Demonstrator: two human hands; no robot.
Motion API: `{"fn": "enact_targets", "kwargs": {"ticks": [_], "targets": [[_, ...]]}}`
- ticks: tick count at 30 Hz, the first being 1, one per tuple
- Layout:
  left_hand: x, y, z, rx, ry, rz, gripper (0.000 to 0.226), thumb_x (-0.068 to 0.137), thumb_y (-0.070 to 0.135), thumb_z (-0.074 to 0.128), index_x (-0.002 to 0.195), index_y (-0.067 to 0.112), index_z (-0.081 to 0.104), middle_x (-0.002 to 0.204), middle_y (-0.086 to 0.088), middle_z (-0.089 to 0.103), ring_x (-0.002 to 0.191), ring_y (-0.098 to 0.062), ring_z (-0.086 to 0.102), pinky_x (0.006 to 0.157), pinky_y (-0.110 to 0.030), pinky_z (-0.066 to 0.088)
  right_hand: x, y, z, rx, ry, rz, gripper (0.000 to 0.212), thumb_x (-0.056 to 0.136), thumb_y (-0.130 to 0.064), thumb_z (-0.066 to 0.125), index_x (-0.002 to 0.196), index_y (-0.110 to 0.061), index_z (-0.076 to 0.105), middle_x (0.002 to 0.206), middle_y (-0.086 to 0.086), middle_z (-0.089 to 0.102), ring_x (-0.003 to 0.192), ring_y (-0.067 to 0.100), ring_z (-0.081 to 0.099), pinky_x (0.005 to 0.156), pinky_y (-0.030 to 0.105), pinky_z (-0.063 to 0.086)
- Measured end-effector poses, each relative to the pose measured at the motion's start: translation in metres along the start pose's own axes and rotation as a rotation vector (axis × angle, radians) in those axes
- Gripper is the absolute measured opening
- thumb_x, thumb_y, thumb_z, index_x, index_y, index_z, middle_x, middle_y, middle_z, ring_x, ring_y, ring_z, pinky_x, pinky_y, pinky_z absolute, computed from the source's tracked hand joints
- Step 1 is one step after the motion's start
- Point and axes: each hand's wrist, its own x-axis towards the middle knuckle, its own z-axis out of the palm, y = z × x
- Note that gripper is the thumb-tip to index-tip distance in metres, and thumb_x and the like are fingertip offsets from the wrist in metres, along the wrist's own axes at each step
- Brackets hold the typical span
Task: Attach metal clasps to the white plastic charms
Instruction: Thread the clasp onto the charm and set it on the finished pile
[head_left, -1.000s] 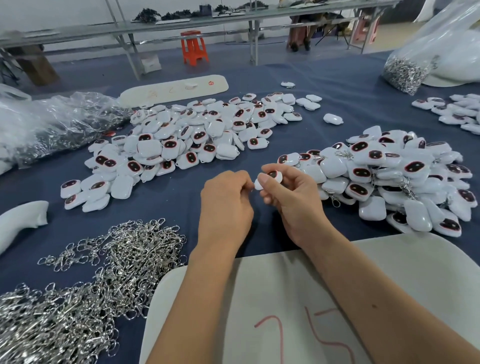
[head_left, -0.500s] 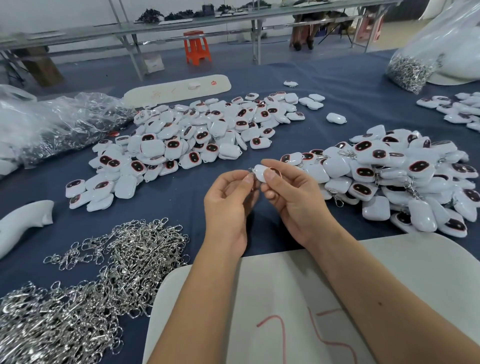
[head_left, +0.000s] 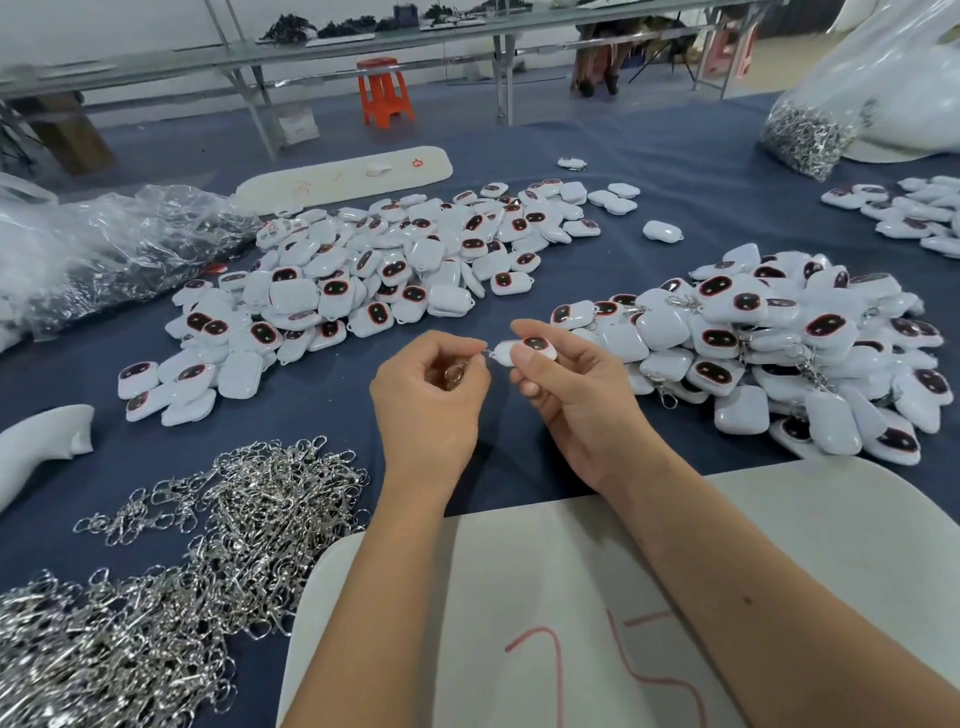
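Held charm: a small white plastic charm with a dark oval face ringed in red (head_left: 527, 349), raised above the dark blue cloth-covered table (head_left: 675, 171), between the two hands.
Right hand: the right hand (head_left: 576, 405) pinches the charm between thumb and curled fingers, face turned up.
Clasp: a silver metal clasp (head_left: 460, 370) meets the charm's left end; whether it is fully hooked on I cannot tell.
Left hand: the left hand (head_left: 428, 402) has its fingers curled and pinches the clasp at the fingertips.
Right pile: a heap of white charms with metal clasps showing among them (head_left: 779, 343), just beside the right hand.
Left pile: a wide spread of white charms, dark faces up or down (head_left: 374, 275), beyond the left hand.
Loose clasps: a tangled heap of silver metal clasps (head_left: 171, 561) at the near left.
Board: a pale flat board with red handwritten marks (head_left: 519, 597) under both forearms.
Far edge: a clear plastic bag of silver clasps (head_left: 810, 130) at the far right, crumpled clear plastic bags (head_left: 104, 244) at the left, an orange plastic stool (head_left: 385, 93) on the floor behind the table.
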Motion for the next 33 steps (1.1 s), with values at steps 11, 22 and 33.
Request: {"fn": "enact_targets", "kwargs": {"ticks": [11, 22, 33], "targets": [[-0.002, 0.0, -0.005, 0.078, -0.069, 0.032, 0.019, 0.089, 0.003, 0.074, 0.096, 0.02, 0.079, 0.086, 0.008, 0.077, 0.084, -0.008, 0.071, 0.082, -0.028, 0.058, 0.001, 0.001, 0.001, -0.089, 0.042, -0.023, 0.024, 0.094, 0.0, 0.072, 0.117, -0.008, 0.073, 0.089, 0.009, 0.069, 0.066, 0.011, 0.063, 0.068, 0.016, 0.054], [-0.008, 0.013, 0.011, -0.764, -0.03, -0.561, 0.013, 0.094, -0.005, 0.066, 0.099, 0.005, 0.071, 0.089, -0.014, 0.076, 0.079, -0.017, 0.072, 0.072, -0.022, 0.058, 0.001, -0.001, 0.0, 0.063, -0.045, -0.03, 0.032, 0.086, -0.007, 0.073, 0.118, -0.005, 0.072, 0.087, 0.009, 0.07, 0.065, 0.008, 0.066, 0.069, 0.015, 0.055], [-0.004, 0.004, 0.006, 0.062, -0.002, 0.062, 0.022, 0.089, 0.0, 0.071, 0.08, 0.019, 0.072, 0.077, 0.014, 0.071, 0.071, -0.006, 0.066, 0.069, -0.016, 0.049, 0.002, 0.001, -0.003, 0.041, 0.023, -0.041, 0.026, 0.092, 0.0, 0.071, 0.117, -0.006, 0.071, 0.088, 0.006, 0.072, 0.064, 0.01, 0.064, 0.067, 0.016, 0.055]]}}
